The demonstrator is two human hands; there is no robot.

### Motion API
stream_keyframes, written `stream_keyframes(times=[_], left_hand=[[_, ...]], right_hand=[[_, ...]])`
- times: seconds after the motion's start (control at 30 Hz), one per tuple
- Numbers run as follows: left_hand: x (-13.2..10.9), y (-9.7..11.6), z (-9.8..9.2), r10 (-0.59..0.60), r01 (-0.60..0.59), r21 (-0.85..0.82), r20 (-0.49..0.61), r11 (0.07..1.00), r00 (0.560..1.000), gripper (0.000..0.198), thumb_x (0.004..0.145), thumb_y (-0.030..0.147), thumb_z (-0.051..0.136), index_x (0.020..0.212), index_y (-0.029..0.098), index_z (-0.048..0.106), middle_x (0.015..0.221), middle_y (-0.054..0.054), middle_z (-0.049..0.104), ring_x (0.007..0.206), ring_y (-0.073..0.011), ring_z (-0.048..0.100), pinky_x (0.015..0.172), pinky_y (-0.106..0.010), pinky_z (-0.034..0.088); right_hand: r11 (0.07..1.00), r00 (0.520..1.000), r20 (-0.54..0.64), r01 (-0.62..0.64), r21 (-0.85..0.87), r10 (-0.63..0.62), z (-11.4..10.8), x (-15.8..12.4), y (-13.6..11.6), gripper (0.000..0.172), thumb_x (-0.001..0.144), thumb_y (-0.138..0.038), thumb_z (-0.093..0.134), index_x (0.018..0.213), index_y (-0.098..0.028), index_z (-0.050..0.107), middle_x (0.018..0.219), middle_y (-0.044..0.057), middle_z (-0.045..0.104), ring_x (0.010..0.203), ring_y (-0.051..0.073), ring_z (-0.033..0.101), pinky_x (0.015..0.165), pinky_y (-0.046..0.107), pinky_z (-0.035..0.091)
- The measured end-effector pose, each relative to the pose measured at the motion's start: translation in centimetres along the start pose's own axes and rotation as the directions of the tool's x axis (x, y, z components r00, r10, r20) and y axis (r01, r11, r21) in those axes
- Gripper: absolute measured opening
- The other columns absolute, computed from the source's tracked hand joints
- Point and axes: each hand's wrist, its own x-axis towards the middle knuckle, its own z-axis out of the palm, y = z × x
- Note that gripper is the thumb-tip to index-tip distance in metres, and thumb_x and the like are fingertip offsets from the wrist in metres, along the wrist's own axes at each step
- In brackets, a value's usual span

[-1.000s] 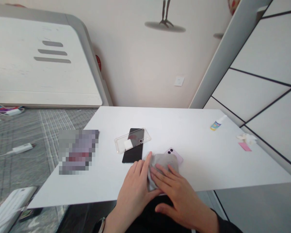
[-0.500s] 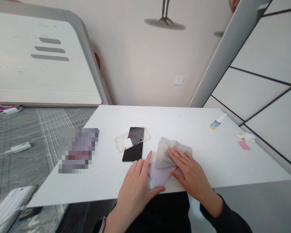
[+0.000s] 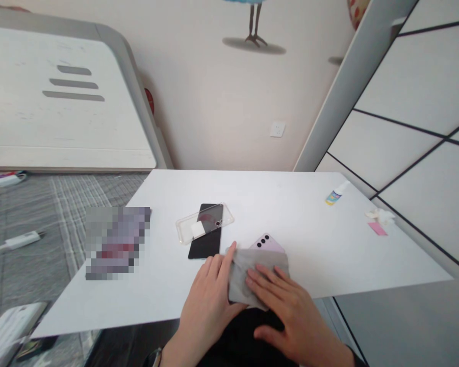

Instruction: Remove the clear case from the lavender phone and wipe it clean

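Right hand (image 3: 286,306), flat and open, has pulled the grey cloth (image 3: 252,272) back over the lilac phone (image 3: 268,243) near the surface (image 3: 329,239) edge — camera end bare, another wipe pass — left hand (image 3: 210,295) open, bracing it

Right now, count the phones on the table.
2. A black phone lies left of centre, partly under a clear case. A lilac phone sits mostly beneath the grey cloth under the right hand. None seems hidden.

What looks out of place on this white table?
The clear case lies crooked across the black phone, not fitted on it. A small bottle at far right seems tipped on its side. Nothing looks spilled or broken.
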Motion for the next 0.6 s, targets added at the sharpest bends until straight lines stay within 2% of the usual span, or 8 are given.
stream_keyframes(times=[0.07,0.13,0.27,0.3,0.37,0.43,0.53,0.6], left_hand=[[0.0,0.0,0.0,-0.009,0.009,-0.01,-0.002,1.0,1.0,0.128,0.071,0.037,0.096,0.164,0.026,0.008,0.12,-0.009,0.059,0.112,-0.0344,0.06,0.097,-0.051,0.055],[0.0,-0.1,0.1,-0.005,0.005,-0.019,-0.004,1.0,1.0,0.126,0.072,0.041,0.094,0.164,0.027,0.01,0.118,-0.008,0.06,0.109,-0.034,0.061,0.095,-0.051,0.056],[-0.1,-0.2,0.0,0.023,-0.023,0.015,-0.024,1.0,0.999,0.132,0.072,0.034,0.095,0.166,0.027,0.003,0.13,-0.013,0.058,0.118,-0.0362,0.059,0.1,-0.051,0.055],[-0.1,-0.2,0.0,0.021,-0.02,0.018,-0.024,1.0,0.999,0.131,0.072,0.034,0.095,0.166,0.026,0.003,0.13,-0.013,0.059,0.117,-0.0358,0.059,0.099,-0.051,0.055],[-0.1,-0.1,0.0,0.006,-0.005,0.006,-0.016,1.0,1.0,0.125,0.073,0.038,0.094,0.165,0.024,0.01,0.121,-0.01,0.06,0.11,-0.0335,0.061,0.095,-0.049,0.057],[-0.1,-0.1,0.0,0.0,0.0,-0.007,-0.016,1.0,1.0,0.121,0.074,0.043,0.093,0.164,0.023,0.015,0.114,-0.008,0.06,0.104,-0.0314,0.062,0.091,-0.047,0.058],[-0.1,-0.1,0.1,0.029,-0.028,0.023,-0.046,0.999,0.999,0.129,0.069,0.032,0.097,0.164,0.023,0.011,0.122,-0.01,0.06,0.111,-0.0334,0.06,0.096,-0.049,0.056],[-0.1,-0.1,0.1,0.03,-0.028,0.031,-0.049,0.999,0.998,0.131,0.066,0.028,0.098,0.165,0.023,0.011,0.125,-0.011,0.059,0.114,-0.0344,0.059,0.098,-0.05,0.055]], right_hand=[[0.99,0.989,-0.064,-0.133,-0.05,0.13,-0.3,0.7,0.6,0.075,0.104,-0.062,0.05,0.165,-0.022,0.032,0.164,0.01,0.044,0.151,0.032,0.044,0.122,0.057,0.042],[0.979,0.975,-0.121,-0.194,-0.065,0.185,-0.4,1.4,0.7,0.079,0.103,-0.063,0.051,0.164,-0.018,0.032,0.164,0.013,0.043,0.152,0.035,0.042,0.121,0.06,0.041],[0.997,0.999,0.025,0.019,0.073,-0.021,-0.5,2.2,0.0,0.087,0.095,-0.07,0.06,0.164,-0.025,0.034,0.164,0.007,0.043,0.152,0.03,0.042,0.127,0.053,0.035],[0.996,0.999,0.034,0.02,0.083,-0.023,-0.5,2.3,-0.1,0.082,0.097,-0.068,0.059,0.164,-0.026,0.035,0.164,0.007,0.044,0.151,0.03,0.043,0.127,0.053,0.035],[0.997,0.998,-0.011,-0.069,0.037,0.069,-0.7,2.5,0.2,0.073,0.102,-0.062,0.055,0.163,-0.024,0.037,0.162,0.009,0.046,0.151,0.031,0.044,0.125,0.057,0.037],[0.991,0.989,-0.066,-0.134,-0.004,0.133,-0.8,2.6,0.5,0.075,0.102,-0.062,0.054,0.162,-0.02,0.038,0.162,0.012,0.046,0.152,0.033,0.043,0.123,0.06,0.039],[0.998,1.0,0.006,-0.022,0.051,0.021,-0.8,2.6,0.6,0.09,0.094,-0.073,0.059,0.163,-0.021,0.035,0.164,0.008,0.043,0.152,0.031,0.042,0.125,0.055,0.037],[0.998,0.999,0.049,0.0,0.067,-0.003,-1.0,2.6,0.6,0.085,0.096,-0.074,0.056,0.162,-0.025,0.038,0.164,0.005,0.044,0.152,0.029,0.043,0.126,0.054,0.037]])
